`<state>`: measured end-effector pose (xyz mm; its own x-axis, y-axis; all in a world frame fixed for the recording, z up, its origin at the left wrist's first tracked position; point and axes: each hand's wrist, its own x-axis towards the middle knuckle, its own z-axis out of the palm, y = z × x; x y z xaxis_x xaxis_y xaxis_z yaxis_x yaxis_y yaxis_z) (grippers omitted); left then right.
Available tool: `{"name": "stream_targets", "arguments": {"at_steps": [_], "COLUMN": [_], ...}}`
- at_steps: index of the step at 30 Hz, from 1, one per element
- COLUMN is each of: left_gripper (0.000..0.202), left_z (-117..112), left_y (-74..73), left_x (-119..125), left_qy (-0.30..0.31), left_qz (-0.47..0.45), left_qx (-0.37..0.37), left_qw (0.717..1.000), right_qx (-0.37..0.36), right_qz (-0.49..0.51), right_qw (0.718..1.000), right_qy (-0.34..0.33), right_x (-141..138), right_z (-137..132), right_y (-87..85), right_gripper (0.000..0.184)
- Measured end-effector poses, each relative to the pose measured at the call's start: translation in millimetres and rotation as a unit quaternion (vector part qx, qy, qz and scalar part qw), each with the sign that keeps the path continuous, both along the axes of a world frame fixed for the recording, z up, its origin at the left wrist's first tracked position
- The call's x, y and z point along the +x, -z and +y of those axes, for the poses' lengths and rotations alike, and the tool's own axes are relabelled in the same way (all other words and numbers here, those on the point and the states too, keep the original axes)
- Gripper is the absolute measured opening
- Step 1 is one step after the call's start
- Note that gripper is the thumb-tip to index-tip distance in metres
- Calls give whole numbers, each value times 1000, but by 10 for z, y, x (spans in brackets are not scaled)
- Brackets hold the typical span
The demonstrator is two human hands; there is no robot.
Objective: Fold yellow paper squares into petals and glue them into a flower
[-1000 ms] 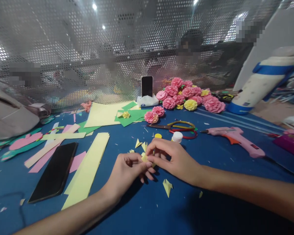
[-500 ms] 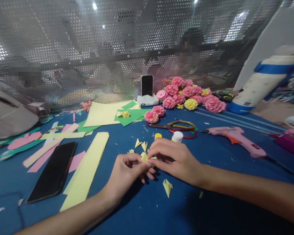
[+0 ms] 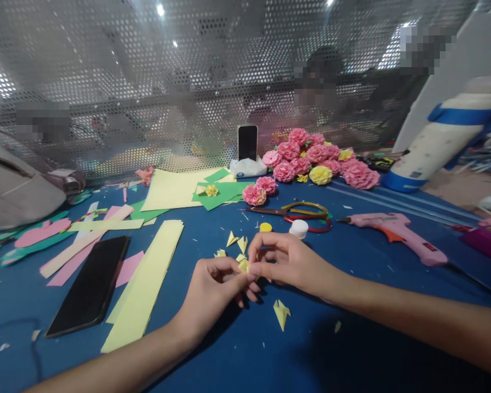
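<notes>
Yellow paper, a small folded piece (image 3: 243,266), is pinched between my left hand (image 3: 215,286) and right hand (image 3: 288,262). Both sets of fingertips close on it just above the blue table (image 3: 352,284), I judge to keep its creases tight. Other folded bits (image 3: 281,313) lie nearby.

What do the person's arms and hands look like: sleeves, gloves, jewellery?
The left hand and right hand are bare: no gloves, rings or watch visible. Both forearms are uncovered up to the frame's edge, with no sleeve in view.
</notes>
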<state>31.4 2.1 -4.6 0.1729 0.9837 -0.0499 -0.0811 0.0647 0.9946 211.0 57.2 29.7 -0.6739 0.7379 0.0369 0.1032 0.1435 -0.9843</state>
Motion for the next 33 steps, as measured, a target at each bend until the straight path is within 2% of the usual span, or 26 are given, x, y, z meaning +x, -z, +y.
{"name": "stream_targets", "arguments": {"at_steps": [4, 7, 12, 17, 25, 33], "left_gripper": [40, 40, 39, 38, 38, 35], "left_z": [5, 2, -10, -18, -9, -26], "left_y": [-7, -9, -4, 5, -19, -13], "left_x": [10, 15, 20, 34, 13, -19], "left_qy": [-3, -5, -6, -3, -22, -15], "left_qz": [0, 0, -7, -16, -41, -23], "left_qx": [0, 0, -1, 0, 27, 56], "left_qw": [1000, 1000, 1000, 1000, 999, 998], "right_qx": [-77, -101, -89, -40, -10, -103], "right_qz": [-1, -18, -22, -11, 3, 39], "right_qw": [997, 995, 996, 999, 998, 994], "right_qy": [-1, -12, -9, 14, 60, 17], "right_x": [15, 14, 11, -23, -46, -23], "right_z": [0, -2, -6, -36, -55, -63], "right_y": [32, 36, 21, 79, 129, 130], "right_gripper": [33, 33, 28, 19, 28, 39]}}
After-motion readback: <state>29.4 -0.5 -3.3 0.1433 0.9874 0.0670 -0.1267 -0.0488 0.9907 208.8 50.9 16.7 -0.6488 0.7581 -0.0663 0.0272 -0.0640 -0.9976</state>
